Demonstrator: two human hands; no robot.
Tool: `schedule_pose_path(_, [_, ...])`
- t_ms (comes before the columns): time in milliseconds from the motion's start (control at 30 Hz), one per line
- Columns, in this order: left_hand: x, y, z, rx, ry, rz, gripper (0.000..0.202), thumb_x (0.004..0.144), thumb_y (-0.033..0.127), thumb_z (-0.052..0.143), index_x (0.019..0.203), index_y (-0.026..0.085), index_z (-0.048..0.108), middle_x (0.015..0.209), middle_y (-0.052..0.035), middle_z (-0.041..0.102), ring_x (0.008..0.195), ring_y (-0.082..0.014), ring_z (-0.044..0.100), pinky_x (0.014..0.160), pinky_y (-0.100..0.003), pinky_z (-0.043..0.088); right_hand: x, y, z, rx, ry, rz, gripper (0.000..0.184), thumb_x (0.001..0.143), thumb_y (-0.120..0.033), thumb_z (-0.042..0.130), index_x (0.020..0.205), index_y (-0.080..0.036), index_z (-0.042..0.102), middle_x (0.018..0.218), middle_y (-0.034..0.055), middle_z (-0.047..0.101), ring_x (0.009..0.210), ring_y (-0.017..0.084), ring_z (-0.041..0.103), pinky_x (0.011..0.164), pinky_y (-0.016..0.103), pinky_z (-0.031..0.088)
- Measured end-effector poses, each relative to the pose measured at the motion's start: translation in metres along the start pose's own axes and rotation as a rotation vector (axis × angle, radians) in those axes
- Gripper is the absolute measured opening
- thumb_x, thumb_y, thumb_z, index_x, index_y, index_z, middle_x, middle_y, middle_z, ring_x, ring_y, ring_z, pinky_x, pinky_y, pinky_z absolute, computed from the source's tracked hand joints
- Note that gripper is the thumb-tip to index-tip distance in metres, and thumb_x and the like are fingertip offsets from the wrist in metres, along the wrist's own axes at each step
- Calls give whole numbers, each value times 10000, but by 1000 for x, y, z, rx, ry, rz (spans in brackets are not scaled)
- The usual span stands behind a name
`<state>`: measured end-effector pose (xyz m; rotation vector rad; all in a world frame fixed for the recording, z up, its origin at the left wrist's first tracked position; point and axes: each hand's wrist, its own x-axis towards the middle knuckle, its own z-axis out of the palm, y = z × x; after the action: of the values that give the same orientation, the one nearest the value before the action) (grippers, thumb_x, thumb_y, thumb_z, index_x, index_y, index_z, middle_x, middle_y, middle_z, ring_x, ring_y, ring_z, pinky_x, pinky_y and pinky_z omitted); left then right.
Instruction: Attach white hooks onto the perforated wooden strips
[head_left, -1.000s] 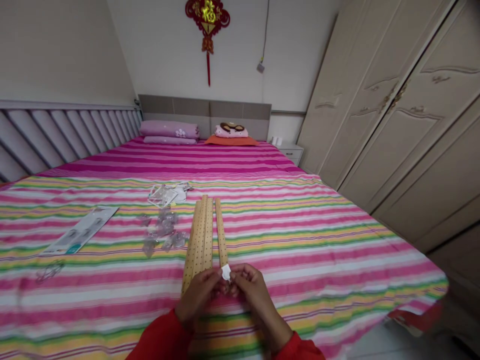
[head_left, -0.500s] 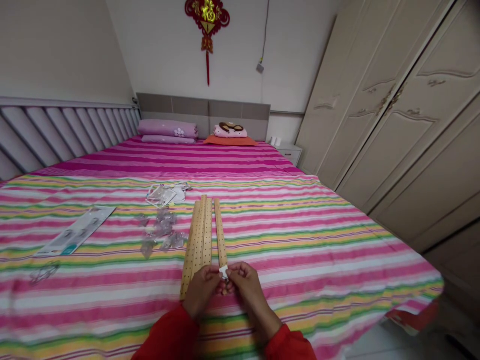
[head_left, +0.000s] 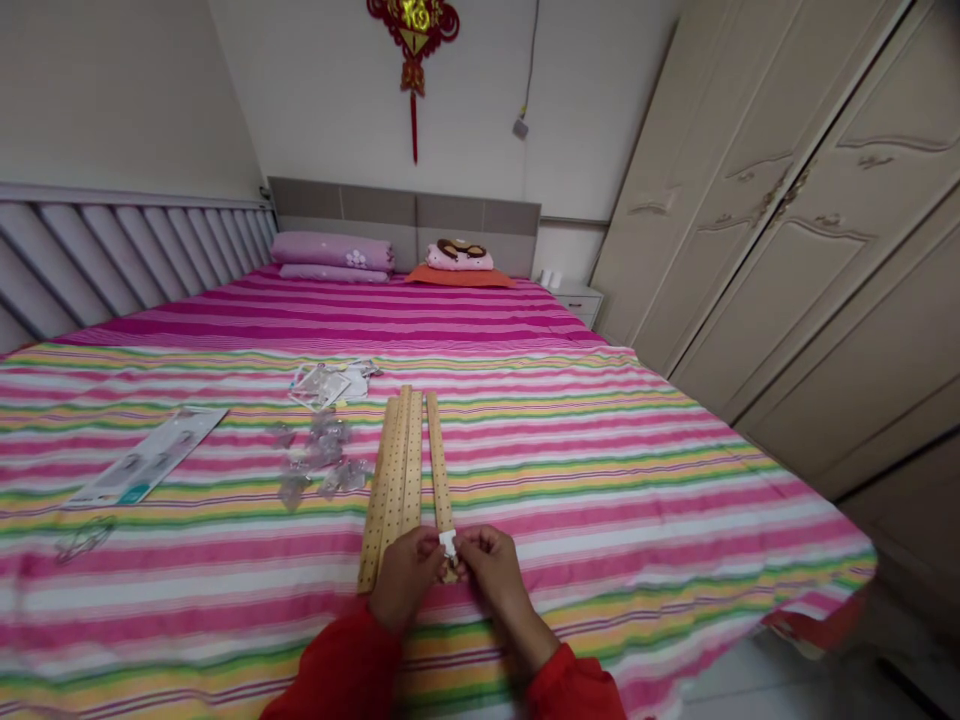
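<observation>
Three long tan wooden strips with rows of small holes lie side by side on the striped bedspread (head_left: 637, 470). Two of them (head_left: 397, 470) touch; the third strip (head_left: 437, 460) lies a little to their right. My left hand (head_left: 405, 580) and my right hand (head_left: 491, 570) meet at the near end of that third strip. Both are closed in a pinch around a small white piece (head_left: 448, 543) at the strip's end. Red sleeves cover both wrists.
Several clear plastic hooks (head_left: 319, 465) lie left of the strips, with a clear wrapper (head_left: 326, 385) behind them and a flat grey card (head_left: 146, 467) further left. Pillows (head_left: 334, 255) sit at the headboard. A wardrobe (head_left: 810, 230) stands on the right past the bed's edge.
The white piece looked larger and freer between my fingers a second ago; now it sits smaller and tight against the strip's end. The view has tilted down slightly.
</observation>
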<state>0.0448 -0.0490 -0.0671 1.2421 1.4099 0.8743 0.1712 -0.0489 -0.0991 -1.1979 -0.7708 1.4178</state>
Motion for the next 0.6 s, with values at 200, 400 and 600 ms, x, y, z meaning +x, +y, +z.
schedule_pose_path(200, [3,-2,-1,289,-8,23,204,740,123,485,863,138,648,635,1,669,555,-117,613,552,-213,440,1,4,0,-28,17,-2,291,530,-384,754,553,-158,573,363,-53,539,290,74,446,308,180,327])
schedule_pose_path(400, [2,1,-1,482,6,55,188,768,111,499,844,156,665,677,-5,684,605,-115,620,571,-200,411,2,3,0,-47,15,-11,276,545,-373,747,561,-161,571,367,-56,534,286,73,439,308,181,321])
schedule_pose_path(600, [1,4,-1,526,6,50,187,776,97,495,819,158,667,672,-4,670,616,-111,609,578,-193,398,2,7,2,-47,14,-31,304,552,-397,754,563,-167,555,356,-60,524,280,72,426,304,181,309])
